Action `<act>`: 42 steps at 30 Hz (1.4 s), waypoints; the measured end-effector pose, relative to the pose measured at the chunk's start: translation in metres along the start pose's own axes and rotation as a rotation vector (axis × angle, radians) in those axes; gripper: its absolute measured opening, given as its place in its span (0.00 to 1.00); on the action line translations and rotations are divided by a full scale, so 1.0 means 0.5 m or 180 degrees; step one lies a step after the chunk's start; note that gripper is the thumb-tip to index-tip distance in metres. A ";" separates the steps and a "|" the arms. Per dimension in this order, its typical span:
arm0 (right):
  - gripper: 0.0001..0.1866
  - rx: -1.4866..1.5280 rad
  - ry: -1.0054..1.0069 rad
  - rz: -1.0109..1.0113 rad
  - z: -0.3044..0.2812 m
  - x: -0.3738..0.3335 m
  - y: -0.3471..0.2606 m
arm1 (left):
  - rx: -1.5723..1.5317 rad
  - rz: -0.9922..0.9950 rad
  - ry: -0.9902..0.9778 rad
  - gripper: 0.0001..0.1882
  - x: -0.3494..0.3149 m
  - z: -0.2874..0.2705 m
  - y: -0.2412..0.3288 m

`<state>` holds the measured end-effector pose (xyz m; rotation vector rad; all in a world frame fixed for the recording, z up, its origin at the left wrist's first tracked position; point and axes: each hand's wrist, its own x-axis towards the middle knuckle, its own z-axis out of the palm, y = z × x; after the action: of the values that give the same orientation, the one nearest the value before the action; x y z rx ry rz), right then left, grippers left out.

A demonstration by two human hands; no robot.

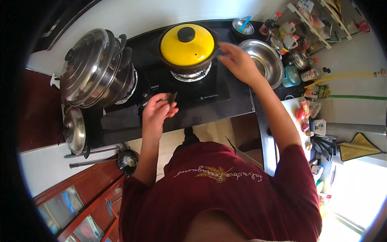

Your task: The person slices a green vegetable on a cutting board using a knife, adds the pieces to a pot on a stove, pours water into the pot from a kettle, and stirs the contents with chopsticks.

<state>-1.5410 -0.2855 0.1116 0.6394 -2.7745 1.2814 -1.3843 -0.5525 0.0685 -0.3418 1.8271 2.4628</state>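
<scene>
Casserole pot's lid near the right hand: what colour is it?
The casserole lid is bright yellow, with a black knob; the head view shows it best.

– You're wearing a dark red shirt (229, 197), and a golden, wheat-like emblem (213, 174) is sitting on its chest.
– You're displaying white cursive lettering (252, 176), running to both sides of that emblem.
– Your short sleeves (298, 173) are matching, spreading left and right of the emblem, leaving your forearms (276, 115) bare.
– Beyond the emblem you're showing a dark shoe or trouser leg (190, 137); which, you're leaving unclear.
</scene>
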 end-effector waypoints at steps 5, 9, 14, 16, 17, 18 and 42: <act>0.36 -0.2096 -0.0602 -0.0163 0.128 0.254 -0.067 | 0.0222 -0.0172 0.0371 0.17 -0.001 -0.130 0.022; 0.37 -0.2394 -0.1128 -0.0219 0.158 0.332 -0.069 | -0.0054 0.0071 0.0400 0.16 -0.005 -0.196 0.000; 0.35 -0.2183 -0.1010 -0.0387 0.156 0.359 -0.039 | -0.0117 -0.0023 0.0445 0.17 0.019 -0.221 -0.007; 0.35 -0.2220 -0.0885 -0.0695 0.135 0.372 -0.013 | -0.0037 -0.0032 0.0416 0.16 0.038 -0.218 -0.005; 0.36 -0.2059 -0.1136 -0.0433 0.119 0.379 -0.045 | 0.0093 -0.0051 0.0474 0.16 0.043 -0.217 0.002; 0.34 -0.1979 -0.1055 -0.0559 0.097 0.384 -0.049 | 0.0216 -0.0080 0.0478 0.16 0.055 -0.210 0.010; 0.28 -0.1431 0.0541 0.0155 -0.291 -0.013 0.099 | 0.4000 0.1881 -0.0323 0.14 0.442 0.027 0.113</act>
<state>-1.5751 -0.1479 0.1710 0.4113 -2.8004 0.6376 -1.6113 -0.5757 0.0786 0.4369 3.1821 0.9511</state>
